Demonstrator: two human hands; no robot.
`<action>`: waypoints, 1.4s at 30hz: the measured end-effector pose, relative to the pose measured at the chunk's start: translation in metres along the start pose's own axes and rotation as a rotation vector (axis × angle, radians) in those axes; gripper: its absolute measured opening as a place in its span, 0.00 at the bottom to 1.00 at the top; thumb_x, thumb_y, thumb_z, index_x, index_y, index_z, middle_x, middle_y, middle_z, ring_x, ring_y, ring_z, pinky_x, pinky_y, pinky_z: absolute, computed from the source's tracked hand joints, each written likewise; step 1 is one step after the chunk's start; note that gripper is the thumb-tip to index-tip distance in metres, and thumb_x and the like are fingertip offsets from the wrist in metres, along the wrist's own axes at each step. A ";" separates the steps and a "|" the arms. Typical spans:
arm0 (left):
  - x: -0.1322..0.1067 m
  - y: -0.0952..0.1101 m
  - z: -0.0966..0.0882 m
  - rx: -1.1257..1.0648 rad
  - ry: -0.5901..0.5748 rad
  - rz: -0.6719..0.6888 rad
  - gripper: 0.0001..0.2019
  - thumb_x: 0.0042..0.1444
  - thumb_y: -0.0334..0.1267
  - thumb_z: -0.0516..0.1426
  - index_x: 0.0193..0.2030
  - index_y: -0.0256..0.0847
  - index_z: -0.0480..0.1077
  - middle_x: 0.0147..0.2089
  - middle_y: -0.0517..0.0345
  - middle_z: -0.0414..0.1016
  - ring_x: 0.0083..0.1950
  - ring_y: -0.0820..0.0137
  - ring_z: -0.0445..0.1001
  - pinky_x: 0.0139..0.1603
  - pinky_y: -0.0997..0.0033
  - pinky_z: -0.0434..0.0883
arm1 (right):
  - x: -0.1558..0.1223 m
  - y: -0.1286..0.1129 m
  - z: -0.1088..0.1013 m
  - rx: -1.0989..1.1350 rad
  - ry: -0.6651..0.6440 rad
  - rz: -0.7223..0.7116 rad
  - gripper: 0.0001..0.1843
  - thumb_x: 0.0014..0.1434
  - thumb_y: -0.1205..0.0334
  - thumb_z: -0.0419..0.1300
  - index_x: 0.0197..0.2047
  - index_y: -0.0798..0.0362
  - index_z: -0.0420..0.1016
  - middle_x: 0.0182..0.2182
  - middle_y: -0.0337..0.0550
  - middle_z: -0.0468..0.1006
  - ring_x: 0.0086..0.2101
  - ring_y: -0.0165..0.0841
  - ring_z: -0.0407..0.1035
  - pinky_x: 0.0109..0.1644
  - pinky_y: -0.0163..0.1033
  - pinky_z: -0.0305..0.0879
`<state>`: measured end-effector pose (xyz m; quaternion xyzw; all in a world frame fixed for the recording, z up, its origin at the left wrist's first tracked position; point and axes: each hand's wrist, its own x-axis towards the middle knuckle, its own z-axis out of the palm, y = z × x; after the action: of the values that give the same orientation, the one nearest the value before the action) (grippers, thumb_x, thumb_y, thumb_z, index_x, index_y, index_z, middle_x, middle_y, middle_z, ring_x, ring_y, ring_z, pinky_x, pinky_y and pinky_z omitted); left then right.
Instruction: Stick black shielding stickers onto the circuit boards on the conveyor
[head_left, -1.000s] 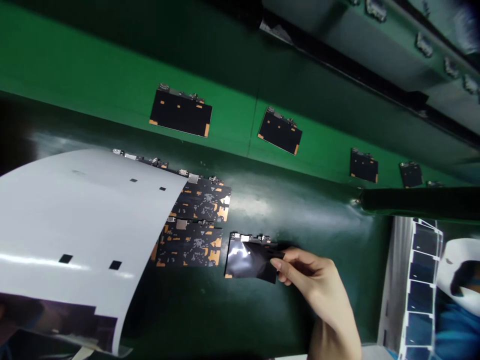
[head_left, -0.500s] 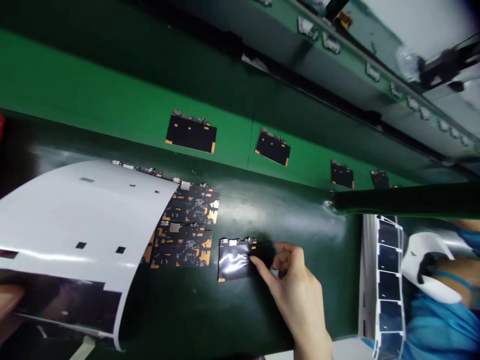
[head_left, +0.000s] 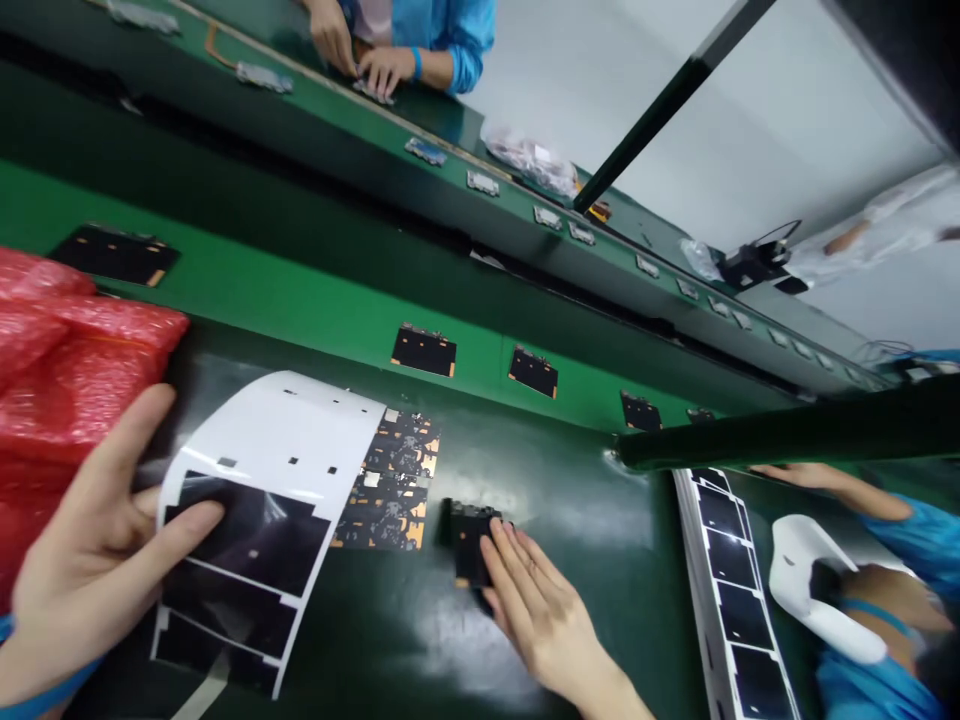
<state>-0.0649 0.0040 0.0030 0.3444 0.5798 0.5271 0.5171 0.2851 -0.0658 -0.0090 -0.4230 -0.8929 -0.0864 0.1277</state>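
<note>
My left hand (head_left: 112, 540) grips a curved white backing sheet (head_left: 262, 425) by its left edge, thumb on top. Black film stickers (head_left: 247, 545) cover its lower part, and cut-outs show in the bare white part. My right hand (head_left: 536, 610) lies with its fingers straight and flat over the right side of a circuit board (head_left: 469, 545) with a black face and connectors along its top edge. The fingers cover part of that board; the thumb is mostly hidden. Between the hands, uncovered circuit boards (head_left: 386, 510) with copper-coloured patches lie partly behind the sheet.
Red bubble wrap (head_left: 67, 370) lies at the left. Black-faced boards (head_left: 424, 350) sit along the green strip. A dark green bar (head_left: 780, 425) juts in from the right, above a stack of sticker sheets (head_left: 739, 590). Co-workers' hands (head_left: 379, 65) and blue sleeves show across the bench and at right.
My view has shifted, bringing the red wrap and a co-worker opposite into sight. My right hand went from pinching at the film to lying flat across the board. The left hand still holds the sheet.
</note>
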 end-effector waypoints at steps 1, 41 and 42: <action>0.002 -0.001 0.000 -0.009 -0.043 0.009 0.56 0.40 0.47 0.73 0.72 0.56 0.46 0.21 0.69 0.77 0.17 0.70 0.73 0.18 0.76 0.75 | 0.008 0.007 -0.003 0.024 0.056 0.005 0.31 0.70 0.71 0.46 0.73 0.65 0.44 0.44 0.55 0.83 0.44 0.40 0.79 0.46 0.43 0.79; -0.017 0.001 0.057 0.428 -0.609 0.591 0.09 0.63 0.35 0.56 0.37 0.38 0.78 0.29 0.62 0.79 0.27 0.76 0.72 0.33 0.81 0.69 | 0.113 -0.025 -0.023 0.556 0.340 0.041 0.14 0.67 0.68 0.57 0.54 0.54 0.76 0.48 0.48 0.82 0.50 0.37 0.76 0.68 0.53 0.55; -0.018 0.001 0.057 0.440 -0.607 0.615 0.09 0.63 0.36 0.56 0.36 0.38 0.77 0.27 0.62 0.78 0.26 0.76 0.71 0.31 0.81 0.68 | 0.113 -0.026 -0.024 0.565 0.344 0.020 0.14 0.66 0.69 0.57 0.54 0.55 0.75 0.46 0.48 0.82 0.49 0.37 0.76 0.68 0.52 0.55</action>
<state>-0.0062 0.0020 0.0130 0.7393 0.3718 0.3960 0.3979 0.1999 -0.0059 0.0471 -0.3587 -0.8428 0.0959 0.3896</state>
